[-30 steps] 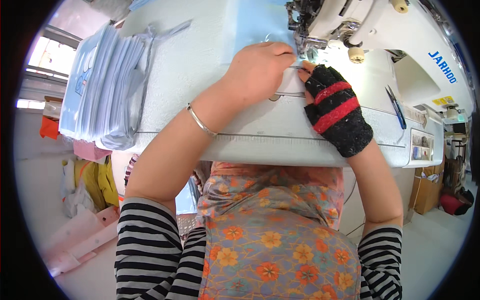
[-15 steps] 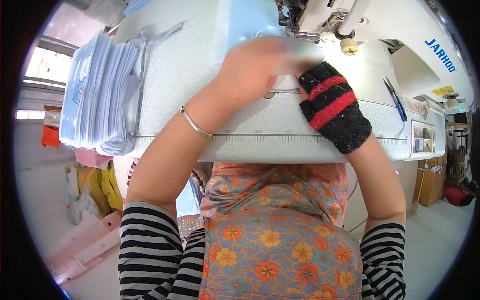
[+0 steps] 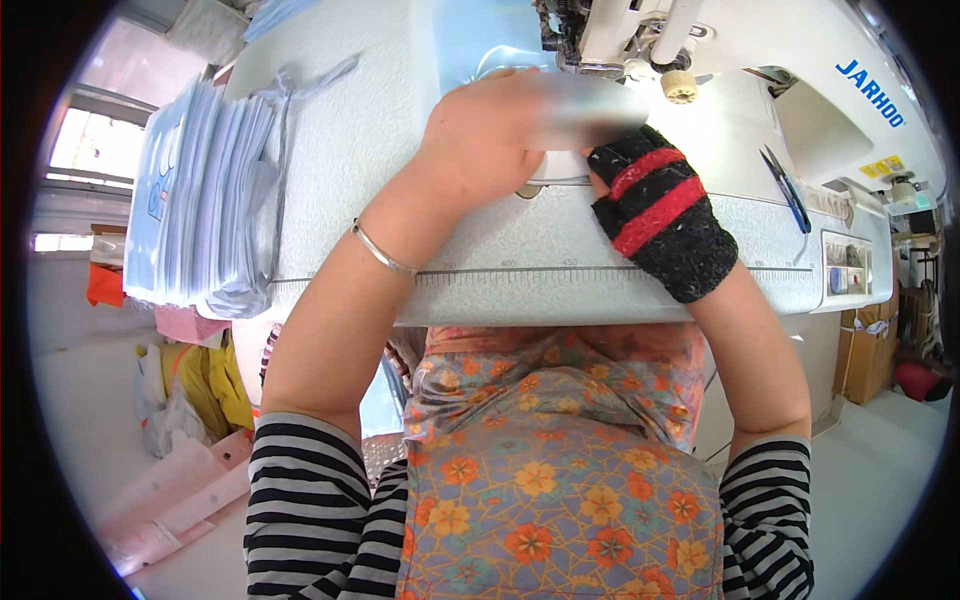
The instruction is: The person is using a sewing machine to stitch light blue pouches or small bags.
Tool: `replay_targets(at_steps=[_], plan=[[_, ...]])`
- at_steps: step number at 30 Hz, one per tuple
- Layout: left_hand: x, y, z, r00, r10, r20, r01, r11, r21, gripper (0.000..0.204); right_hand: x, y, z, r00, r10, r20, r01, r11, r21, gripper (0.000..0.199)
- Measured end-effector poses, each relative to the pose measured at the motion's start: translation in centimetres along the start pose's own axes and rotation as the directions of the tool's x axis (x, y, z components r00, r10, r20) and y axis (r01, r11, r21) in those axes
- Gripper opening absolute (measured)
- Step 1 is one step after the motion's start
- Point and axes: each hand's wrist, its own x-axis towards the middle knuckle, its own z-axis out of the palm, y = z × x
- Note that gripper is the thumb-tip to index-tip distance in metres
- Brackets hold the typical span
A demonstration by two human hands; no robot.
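My bare left hand (image 3: pixel 485 125), with a silver bangle on its wrist, rests over the near edge of a glossy light-blue sheet (image 3: pixel 480 35) beside the sewing machine's needle area. A blur covers its fingers. My right hand (image 3: pixel 665 215) wears a black fingerless glove with red stripes and lies on the machine bed just right of the left hand. Its fingertips run into the same blurred patch, so what either hand pinches is hidden. The white sewing machine (image 3: pixel 790 70) stands directly beyond both hands, its lamp lighting the bed there.
A tied stack of light-blue printed pieces (image 3: pixel 205 200) stands on the table's left. Dark thread snips (image 3: pixel 785 190) lie at right, above a small compartment tray (image 3: pixel 847 270). A ruler strip (image 3: pixel 560 277) runs along the front edge. Yellow cloth (image 3: pixel 205 385) hangs lower left.
My left hand and the blue sheet have shifted slightly left. The right hand keeps its place beside them. The whole view has also moved a little.
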Motion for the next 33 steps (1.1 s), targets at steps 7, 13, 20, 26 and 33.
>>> replay_targets(at_steps=[7,13,20,26,33], plan=[[-0.6,1.8,-2.9,0.931,-0.016,0.366,0.028,0.999,-0.027,0.021,0.3,0.7,-0.6,0.995,0.040,-0.096,-0.028,0.992,0.125,0.033],[-1.9,2.1,-1.2,0.990,0.126,0.069,-0.121,0.990,-0.070,0.030,0.1,0.4,-0.5,1.000,-0.009,0.004,0.008,0.998,0.068,0.038],[-2.7,2.9,-1.3,0.980,0.053,0.191,-0.017,0.982,-0.187,0.034,-0.6,0.3,-0.5,0.998,-0.070,-0.007,0.070,0.997,0.035,0.041],[-2.8,3.6,-1.5,0.992,0.032,0.121,-0.023,0.997,-0.076,0.029,-0.3,0.4,-0.4,0.996,-0.024,0.082,0.024,1.000,0.002,0.049],[-2.9,3.6,-1.6,0.992,0.050,0.115,-0.036,0.993,-0.116,0.024,-0.4,0.4,-0.5,0.997,-0.063,0.055,0.063,0.998,0.002,0.053]])
